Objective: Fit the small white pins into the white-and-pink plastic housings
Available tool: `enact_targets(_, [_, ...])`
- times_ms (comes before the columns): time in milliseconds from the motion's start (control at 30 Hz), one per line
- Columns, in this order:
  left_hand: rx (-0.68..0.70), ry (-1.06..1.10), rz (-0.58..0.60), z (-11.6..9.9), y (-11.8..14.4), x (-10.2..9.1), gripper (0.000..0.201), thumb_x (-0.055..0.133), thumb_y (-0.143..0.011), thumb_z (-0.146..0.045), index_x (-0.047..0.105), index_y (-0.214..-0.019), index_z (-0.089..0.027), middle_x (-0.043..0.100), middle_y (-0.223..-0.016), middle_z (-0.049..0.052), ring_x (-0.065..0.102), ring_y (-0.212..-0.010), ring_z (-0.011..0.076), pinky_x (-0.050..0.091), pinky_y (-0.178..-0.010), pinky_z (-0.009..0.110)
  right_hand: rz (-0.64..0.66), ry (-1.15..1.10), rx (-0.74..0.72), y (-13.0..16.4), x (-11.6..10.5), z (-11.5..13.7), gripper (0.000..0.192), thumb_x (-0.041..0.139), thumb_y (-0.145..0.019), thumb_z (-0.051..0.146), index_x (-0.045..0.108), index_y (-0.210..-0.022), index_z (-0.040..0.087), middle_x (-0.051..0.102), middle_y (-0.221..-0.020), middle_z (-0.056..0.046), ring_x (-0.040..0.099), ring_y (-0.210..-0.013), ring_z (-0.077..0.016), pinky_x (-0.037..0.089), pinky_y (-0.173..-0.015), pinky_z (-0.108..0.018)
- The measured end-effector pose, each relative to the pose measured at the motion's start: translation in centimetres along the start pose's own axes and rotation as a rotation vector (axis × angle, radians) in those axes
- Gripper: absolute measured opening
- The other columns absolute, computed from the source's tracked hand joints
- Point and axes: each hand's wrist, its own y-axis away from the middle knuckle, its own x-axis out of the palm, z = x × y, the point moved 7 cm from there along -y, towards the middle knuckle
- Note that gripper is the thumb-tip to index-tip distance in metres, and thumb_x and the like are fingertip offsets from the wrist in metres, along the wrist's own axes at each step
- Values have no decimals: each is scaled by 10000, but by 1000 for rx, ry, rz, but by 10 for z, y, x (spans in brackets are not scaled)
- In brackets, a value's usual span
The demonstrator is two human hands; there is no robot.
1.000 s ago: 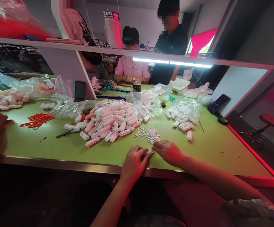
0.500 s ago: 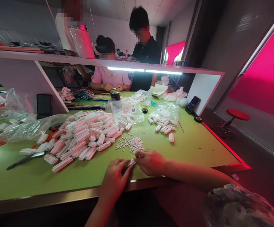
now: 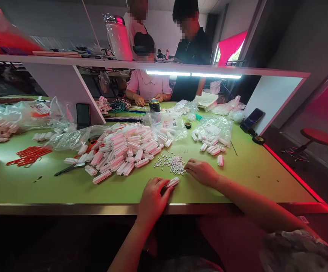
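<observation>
Left hand (image 3: 152, 198) rests at the near edge of the green table (image 3: 67, 189), fingers curled around a small white block (image 3: 171, 183) that sticks out past the fingertips toward the right, apparently held flat and low so its open side faces the other hand. Right hand (image 3: 202, 172) lies just beyond it, fingertips pinched together at the edge of a scatter of tiny white bits (image 3: 171, 163); whether a bit is caught between the fingers is too small to tell. The bits sit directly ahead of both hands, within a short reach, which looks deliberate. Left of them spreads a large heap of white pieces (image 3: 124, 147), many tinged pink by the red light from the right. A dark pair of tweezers (image 3: 69, 169) lies at the heap's left end, red clips (image 3: 29, 155) farther left. A smaller group of pieces (image 3: 211, 148) spills from a clear bag (image 3: 217, 130) well to the right. A phone (image 3: 82, 115) leans upright against the shelf support, another phone (image 3: 252, 119) against the right panel. Across the table a seated person in a pink shirt (image 3: 149, 85) works with both hands down; two others stand behind, partly cut off by the shelf (image 3: 96, 62). Details of the block's face are blurred.
</observation>
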Motion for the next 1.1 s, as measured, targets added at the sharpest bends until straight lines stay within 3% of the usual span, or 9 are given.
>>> enact_targets(233, [-1,-17,20,-1,0,3,176,622,-906,-284,700,-1042,-203,665,-967,70,616,-934,253,519,-871,411,16,151,-56,0,7,8,190,502,-994,142,686,-952,166,672,-1007,-69,621,-822,-157,413,-721,-251])
enact_targets(367, [13,-24,6,-3,0,2,170,622,-908,-271,697,-1046,-206,662,-968,65,615,-928,247,515,-863,394,-64,-23,-31,1,-1,11,191,468,-1020,187,655,-984,177,653,-1005,-62,621,-805,-147,440,-739,-250])
enact_targets(500, [23,-28,11,-3,1,3,173,631,-909,-263,699,-1056,-202,659,-967,64,605,-932,245,505,-868,394,-117,-240,-130,5,-6,29,183,456,-1020,207,636,-988,197,651,-1010,-63,637,-900,-168,477,-806,-266])
enact_targets(600, [29,-24,17,-3,1,4,175,641,-908,-264,702,-1061,-204,656,-951,59,599,-926,240,502,-860,384,-125,-263,-192,7,-5,41,190,449,-1017,201,637,-992,205,655,-1021,-64,640,-904,-170,484,-803,-269])
enact_targets(867, [27,-16,26,-4,0,4,175,655,-901,-258,707,-1059,-201,645,-925,57,588,-923,239,497,-858,383,-79,-15,-252,11,5,51,185,471,-1001,172,653,-990,206,652,-1054,-58,598,-787,-147,430,-700,-255])
enact_targets(1100, [22,-16,37,-3,0,5,173,652,-905,-260,707,-1059,-201,648,-935,59,587,-930,239,497,-870,393,-53,234,-352,14,8,59,197,451,-1022,164,643,-1050,197,659,-1126,-69,575,-853,-170,407,-753,-283])
